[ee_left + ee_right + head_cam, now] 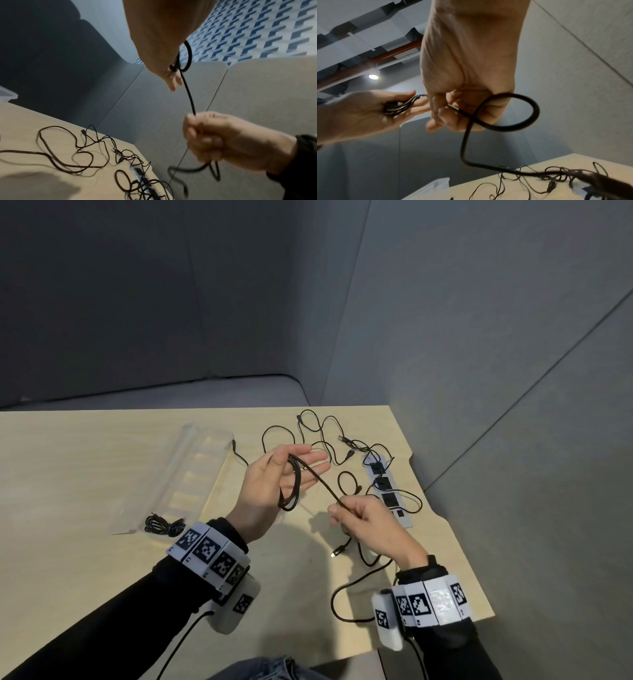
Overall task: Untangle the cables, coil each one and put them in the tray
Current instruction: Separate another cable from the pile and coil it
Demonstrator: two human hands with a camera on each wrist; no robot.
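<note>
At the left of the head view a clear plastic tray (205, 453) lies on the pale wooden table (85, 474), running from lower left up toward the centre. A small coiled black cable (162, 525) sits in its near end.

Just right of the tray, in the middle of the frame, the left hand (274, 484) is raised palm up, its fingers straight and spread. Several loops of a black cable (291, 487) hang across its palm; the right wrist view shows those strands bunched against the palm and fingers. From the loops a straight run of the same cable slants down to the right.

That run ends in the right hand (370, 529), right of centre, whose fingers and thumb are curled round it, pinching it near the fingertips. Below this hand the cable drops in a loop to the table, near the lower right of the frame.

Behind and to the right of both hands, in the upper right part of the table, a loose tangle of thin black cables (329, 440) spreads out, partly over a white power strip (387, 491) lying near the table's right edge.
</note>
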